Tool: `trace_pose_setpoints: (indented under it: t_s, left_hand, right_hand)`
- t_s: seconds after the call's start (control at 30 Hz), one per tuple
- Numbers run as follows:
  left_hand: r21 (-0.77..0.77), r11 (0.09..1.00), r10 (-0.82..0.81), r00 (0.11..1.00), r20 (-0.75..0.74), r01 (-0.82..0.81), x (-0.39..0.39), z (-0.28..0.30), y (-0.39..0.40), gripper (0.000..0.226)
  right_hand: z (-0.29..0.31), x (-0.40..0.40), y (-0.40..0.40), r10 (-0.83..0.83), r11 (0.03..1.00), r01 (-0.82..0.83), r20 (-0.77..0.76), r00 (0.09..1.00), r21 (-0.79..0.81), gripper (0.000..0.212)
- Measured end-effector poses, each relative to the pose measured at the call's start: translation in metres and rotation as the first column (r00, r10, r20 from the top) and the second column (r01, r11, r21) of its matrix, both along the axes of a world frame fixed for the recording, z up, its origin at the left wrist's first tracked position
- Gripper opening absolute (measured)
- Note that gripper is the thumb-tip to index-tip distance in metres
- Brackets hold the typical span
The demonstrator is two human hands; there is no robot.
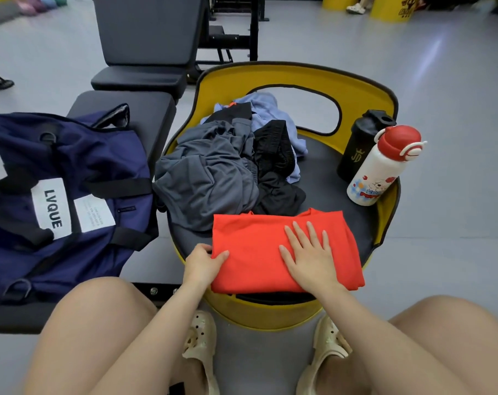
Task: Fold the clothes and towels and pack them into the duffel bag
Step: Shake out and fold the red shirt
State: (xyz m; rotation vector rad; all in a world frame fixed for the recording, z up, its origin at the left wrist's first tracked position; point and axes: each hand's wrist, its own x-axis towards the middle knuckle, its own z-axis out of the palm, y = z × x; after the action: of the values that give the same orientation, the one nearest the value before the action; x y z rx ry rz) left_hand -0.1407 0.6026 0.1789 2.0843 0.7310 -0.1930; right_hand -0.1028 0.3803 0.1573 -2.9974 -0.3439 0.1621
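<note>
At lower centre, the red garment (259,252) lies folded on the yellow chair (284,78); the right hand (307,258) presses it flat with straight fingers while the left hand (203,260) pinches its edge. The crumpled clothes (213,172) behind stay unfolded, and the duffel bag (71,195) at left looks unpacked.

**Red garment folded on the round seat**

A folded red garment (284,249) lies at the near edge of a yellow-backed round seat (327,192). The right hand (309,255) presses flat on it; the left hand (203,260) pinches its left edge. Behind lies a heap of grey, black and pale blue clothes (227,163), perhaps including a towel. A navy duffel bag (65,201) sits on the worktop (145,115) to the left.
</note>
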Motion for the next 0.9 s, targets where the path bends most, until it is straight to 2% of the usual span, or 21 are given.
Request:
trace_pose_setpoints:
  t_s: [0.13,0.2,0.37,0.53,0.63,0.7,0.73,0.8,0.87,0.9]
  left_hand:
    - [-0.215,0.977,0.002,1.0,-0.005,-0.003,0.0,0.008,0.004,0.017]
    - [-0.265,0.964,0.025,0.999,0.031,-0.016,-0.001,0.014,0.003,0.012]
    - [-0.274,0.962,0.048,0.984,0.171,0.001,0.0,0.032,0.003,0.009]
    - [-0.269,0.963,0.07,0.974,0.217,-0.009,0.002,0.04,-0.01,0.008]
    - [-0.211,0.976,0.014,0.956,0.292,0.05,0.007,0.047,-0.026,0.013]
    - [-0.211,0.971,-0.046,0.95,0.31,0.116,0.008,0.05,-0.04,0.012]
    - [-0.224,0.963,-0.076,0.949,0.306,0.149,0.009,0.052,-0.048,0.013]
    - [-0.223,0.95,-0.156,0.951,0.266,0.218,0.008,0.052,-0.064,0.017]
    - [-0.195,0.933,-0.263,0.943,0.202,0.302,0.007,0.052,-0.076,0.016]
    - [-0.203,0.918,-0.307,0.935,0.18,0.341,0.006,0.05,-0.08,0.018]
  right_hand:
    - [-0.001,-0.005,0.01,-0.014,1.0,0.014,0.004,1.0,0.011,0.084]
    - [-0.002,-0.007,0.015,-0.01,1.0,0.01,0.007,1.0,0.003,0.084]
    - [-0.003,-0.008,0.024,-0.011,1.0,0.011,0.02,1.0,-0.019,0.084]
    - [0.0,-0.008,0.022,0.001,1.0,-0.001,-0.019,1.0,-0.016,0.086]
    - [0.008,-0.002,0.02,-0.006,0.999,0.011,-0.118,0.993,0.045,0.067]
    - [0.02,0.002,0.02,-0.015,0.978,0.045,-0.145,0.989,0.202,0.056]
    - [0.027,0.003,0.02,-0.043,0.941,0.077,-0.108,0.993,0.329,0.05]
    - [0.047,0.004,0.02,-0.143,0.783,0.173,-0.098,0.985,0.597,0.038]
    - [0.07,0.002,0.019,-0.17,0.6,0.313,-0.265,0.949,0.736,0.035]
    - [0.077,0.002,0.019,-0.16,0.566,0.353,-0.321,0.934,0.745,0.038]
